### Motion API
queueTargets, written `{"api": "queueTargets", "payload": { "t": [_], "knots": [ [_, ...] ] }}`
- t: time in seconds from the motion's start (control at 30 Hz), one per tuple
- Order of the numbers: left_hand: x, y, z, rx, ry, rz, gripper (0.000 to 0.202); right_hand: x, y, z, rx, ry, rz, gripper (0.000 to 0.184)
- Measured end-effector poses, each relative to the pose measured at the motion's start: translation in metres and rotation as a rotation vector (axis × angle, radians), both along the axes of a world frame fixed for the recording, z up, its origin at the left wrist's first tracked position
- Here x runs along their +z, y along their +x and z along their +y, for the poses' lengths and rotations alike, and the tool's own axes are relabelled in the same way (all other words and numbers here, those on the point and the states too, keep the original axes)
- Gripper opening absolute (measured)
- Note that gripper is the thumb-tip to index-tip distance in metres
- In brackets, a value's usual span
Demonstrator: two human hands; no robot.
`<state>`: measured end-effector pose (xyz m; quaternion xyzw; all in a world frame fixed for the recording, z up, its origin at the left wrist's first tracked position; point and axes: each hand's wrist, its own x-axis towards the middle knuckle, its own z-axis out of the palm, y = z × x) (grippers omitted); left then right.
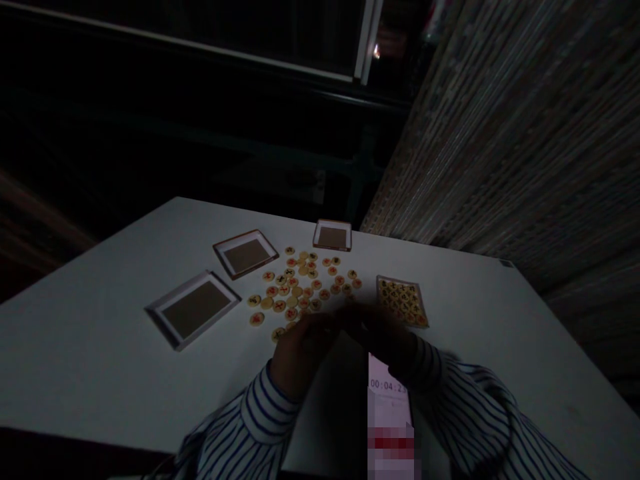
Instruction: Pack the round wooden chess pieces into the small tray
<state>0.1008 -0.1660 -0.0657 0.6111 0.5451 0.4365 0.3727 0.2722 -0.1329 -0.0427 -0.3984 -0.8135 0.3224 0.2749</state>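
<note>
My left hand (306,350) is at the near edge of a scatter of round xiangqi pieces (293,302), its fingers curled inward. My right hand (384,333) meets it from the right, fingertips bent toward the left ones and in deep shadow. Anything between the fingers is too dark to make out. The loose pieces are pale discs with red or black characters; some lie blank side up. Just beyond my right hand stands a shallow tray (423,308) filled with rows of pieces. A lit phone (390,400) showing a timer lies under my right wrist.
Three shallow trays with brown bases surround the scatter: one at the left (195,310), one at the back left (246,254), one at the back (333,236). The white table (115,280) ends before a dark window area. A strand curtain (500,133) hangs along the right.
</note>
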Motion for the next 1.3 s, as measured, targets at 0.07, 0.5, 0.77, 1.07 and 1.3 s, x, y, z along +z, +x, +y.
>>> {"api": "queueTargets", "payload": {
  "t": [0.07,0.5,0.77,1.07,1.3],
  "knots": [
    [0.002,0.006,0.002,-0.029,-0.052,-0.042,0.019,-0.001,0.01,-0.004,-0.003,0.004,0.011,0.02],
    [0.012,0.053,0.015,-0.161,-0.278,-0.187,0.028,-0.015,0.05,-0.019,-0.295,0.121,-0.025,0.017],
    [0.014,0.067,0.023,-0.214,-0.353,-0.299,0.035,-0.013,0.063,-0.013,-0.209,0.292,-0.039,0.021],
    [0.019,0.084,0.043,-0.207,-0.328,-0.284,0.033,0.001,0.078,0.005,-0.214,0.33,-0.114,0.021],
    [0.006,0.086,0.045,-0.151,-0.18,-0.118,0.031,0.001,0.099,0.021,-0.285,0.249,-0.14,0.026]
  ]
}}
